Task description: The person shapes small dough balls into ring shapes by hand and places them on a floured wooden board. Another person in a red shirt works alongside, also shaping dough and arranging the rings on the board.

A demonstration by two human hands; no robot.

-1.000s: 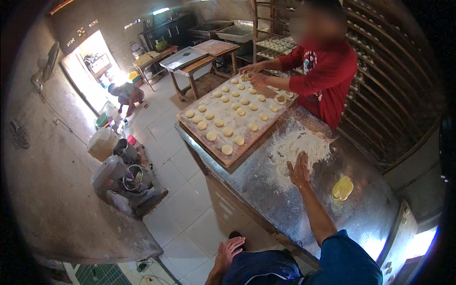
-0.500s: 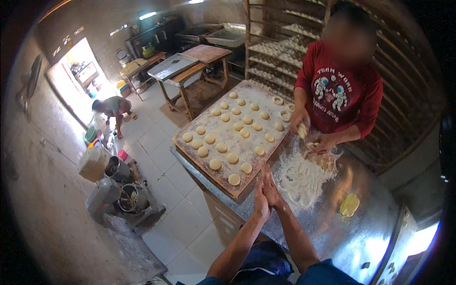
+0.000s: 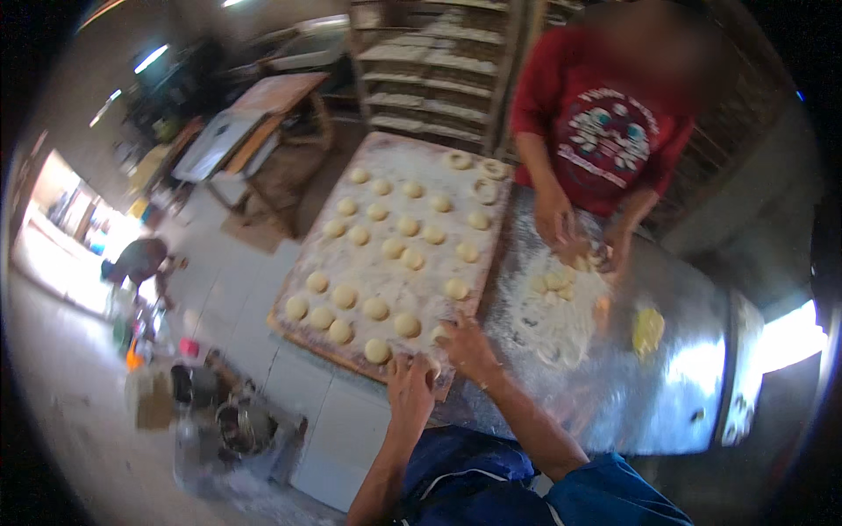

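While your left hand (image 3: 410, 386) and right hand (image 3: 467, 349) curl part-closed, hold unclear, over the floury board (image 3: 424, 286), the metal table (image 3: 662, 390) gleams alongside and shelves (image 3: 430, 66) stand beyond.

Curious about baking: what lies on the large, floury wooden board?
Round, yellowish dough pieces and, near the far right corner, pale dough rings. The left hand and right hand hide whatever lies beneath.
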